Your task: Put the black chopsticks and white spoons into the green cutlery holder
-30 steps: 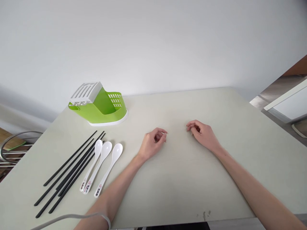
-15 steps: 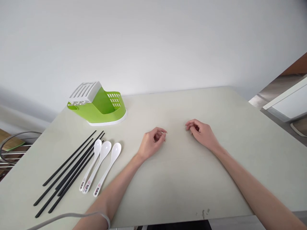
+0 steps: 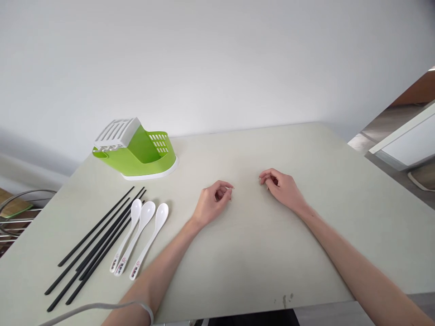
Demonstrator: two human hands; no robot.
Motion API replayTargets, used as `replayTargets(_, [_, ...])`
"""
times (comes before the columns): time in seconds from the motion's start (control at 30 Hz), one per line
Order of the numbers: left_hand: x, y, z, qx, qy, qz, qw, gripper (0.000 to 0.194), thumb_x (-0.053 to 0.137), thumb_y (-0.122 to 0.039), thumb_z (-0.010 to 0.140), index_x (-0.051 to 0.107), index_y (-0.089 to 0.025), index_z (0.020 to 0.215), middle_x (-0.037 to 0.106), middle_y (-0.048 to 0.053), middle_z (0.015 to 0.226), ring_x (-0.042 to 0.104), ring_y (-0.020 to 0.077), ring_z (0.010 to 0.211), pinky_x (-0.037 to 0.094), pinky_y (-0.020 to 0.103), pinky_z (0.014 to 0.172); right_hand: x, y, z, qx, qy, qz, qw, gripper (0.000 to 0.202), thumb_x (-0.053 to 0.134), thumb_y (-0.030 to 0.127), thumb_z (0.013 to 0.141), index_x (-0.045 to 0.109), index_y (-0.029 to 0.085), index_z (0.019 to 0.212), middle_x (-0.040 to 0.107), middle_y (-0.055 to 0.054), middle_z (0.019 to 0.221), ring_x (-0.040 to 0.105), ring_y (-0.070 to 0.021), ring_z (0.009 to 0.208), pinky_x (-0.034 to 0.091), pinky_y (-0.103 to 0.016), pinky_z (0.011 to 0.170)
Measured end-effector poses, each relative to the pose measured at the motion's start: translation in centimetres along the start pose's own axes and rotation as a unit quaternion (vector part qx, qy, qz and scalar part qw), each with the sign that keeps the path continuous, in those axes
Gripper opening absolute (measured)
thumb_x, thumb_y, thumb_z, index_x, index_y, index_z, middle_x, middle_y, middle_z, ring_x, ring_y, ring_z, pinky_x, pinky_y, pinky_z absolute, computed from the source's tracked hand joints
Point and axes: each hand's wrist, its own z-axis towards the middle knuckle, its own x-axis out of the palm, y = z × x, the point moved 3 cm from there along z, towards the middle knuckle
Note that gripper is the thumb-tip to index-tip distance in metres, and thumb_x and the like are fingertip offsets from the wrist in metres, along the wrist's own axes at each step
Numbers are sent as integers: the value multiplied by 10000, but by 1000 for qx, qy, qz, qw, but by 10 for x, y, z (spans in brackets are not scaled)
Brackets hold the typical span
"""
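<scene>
My left hand (image 3: 211, 202) rests on the tabletop with its fingers loosely curled and a gap at the thumb. Nothing is in it. Across from it, my right hand (image 3: 280, 188) lies in a similar relaxed curl, also holding nothing. To the left of my left forearm are three white spoons (image 3: 162, 212), bowls pointing away from me. Beside them several black chopsticks (image 3: 96, 226) lie slanted, partly under the spoons. Behind these stands a green cutlery holder (image 3: 132, 158) with a white slotted top (image 3: 117, 131) and a white base.
The pale table (image 3: 238, 253) meets a white wall (image 3: 217, 68) at the back. A grey cable (image 3: 84, 308) crosses my left forearm at the bottom. Past the table's left edge is a metal wire rack (image 3: 23, 222); at the far right stands white furniture (image 3: 408, 140).
The whole view has shifted slightly, so everything sits a little further left. Both hands keep the same pose, and no object has moved on the table.
</scene>
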Motion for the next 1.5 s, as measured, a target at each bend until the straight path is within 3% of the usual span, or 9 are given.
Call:
replayTargets(0.97, [2, -1, -2, 13, 0, 37, 999, 227, 558, -362, 968, 687, -198, 1059, 719, 10, 779, 599, 127, 679, 512, 249, 683, 1, -3, 1, -4, 2, -3, 1000, 255, 469, 202, 893, 695, 243, 1005, 774, -18, 906, 602, -164, 699, 434, -307, 699])
replayTargets(1.1, [-2, -8, -9, 8, 17, 53, 998, 251, 542, -381, 984, 686, -203, 1088, 739, 11, 801, 622, 131, 672, 518, 254, 678, 2, -6, 1, -7, 1, 5, 1000, 248, 472, 225, 902, 694, 238, 1013, 773, -29, 906, 617, -170, 712, 451, -313, 715])
replayTargets(1.2, [-18, -23, -26, 19, 50, 91, 994, 263, 533, -398, 1009, 698, -218, 1105, 755, 3, 806, 665, 138, 706, 519, 247, 685, 2, -6, 2, -9, 2, 7, 1000, 247, 471, 232, 903, 693, 237, 1012, 772, -31, 905, 627, -173, 723, 456, -316, 725])
replayTargets(1.33, [-63, -40, -61, 19, 95, 172, 980, 261, 546, -409, 1028, 729, -240, 1104, 792, 17, 898, 716, 156, 823, 523, 232, 685, 2, -5, 0, 4, 7, 7, 1000, 247, 472, 226, 899, 693, 241, 1008, 774, -27, 914, 627, -170, 719, 449, -313, 715])
replayTargets(1.4, [-96, -42, -80, 18, 32, 226, 973, 283, 544, -439, 1030, 730, -242, 1112, 797, 37, 1007, 730, 178, 909, 551, 250, 735, 1, -5, 0, 9, 7, 7, 1000, 246, 476, 224, 898, 694, 244, 1011, 775, -25, 924, 632, -170, 727, 450, -313, 723])
replayTargets(1.5, [-149, -32, -112, 27, -115, 338, 934, 330, 527, -467, 1033, 694, -240, 1205, 755, 73, 1232, 689, 242, 1170, 540, 362, 1021, 2, -6, -1, 5, 9, 14, 1000, 240, 482, 233, 907, 695, 243, 1018, 775, -24, 932, 636, -169, 731, 456, -315, 736])
